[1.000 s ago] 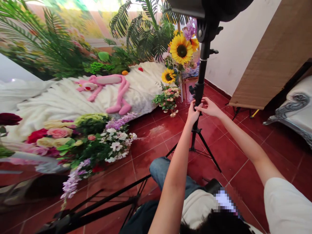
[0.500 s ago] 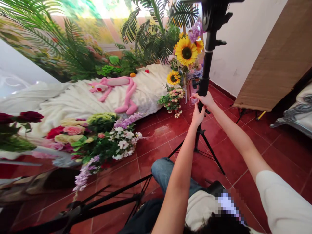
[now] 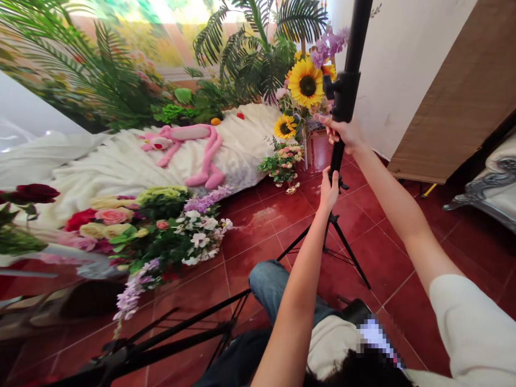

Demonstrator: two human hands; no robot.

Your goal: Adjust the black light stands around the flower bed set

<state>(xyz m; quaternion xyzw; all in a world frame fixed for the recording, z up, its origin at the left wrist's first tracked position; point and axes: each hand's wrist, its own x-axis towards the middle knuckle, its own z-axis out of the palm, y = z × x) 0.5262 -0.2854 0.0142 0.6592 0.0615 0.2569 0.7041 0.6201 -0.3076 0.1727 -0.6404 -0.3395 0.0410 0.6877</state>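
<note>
A black tripod stand [image 3: 347,88] rises in front of me, its legs spread on the floor and its top out of frame. Around its pole, just under a thick collar with a side knob, my right hand [image 3: 344,133] is closed. Lower down, my left hand [image 3: 329,189] wraps the pole beside a small knob, above the point where the legs meet. Both arms are stretched forward, and a length of pole shows between the hands.
Black legs of another stand [image 3: 173,341] cross the lower left. Artificial flowers [image 3: 161,231] border a white draped cloth [image 3: 92,166] bearing a pink plush toy [image 3: 193,131]. Sunflowers [image 3: 307,83] stand just left of the pole. A brown panel [image 3: 447,97] and silver-framed furniture [image 3: 489,183] are at right.
My right hand has moved up the frame, away from my left hand, and the collar above it is higher and nearer. My left hand stays low on the pole.
</note>
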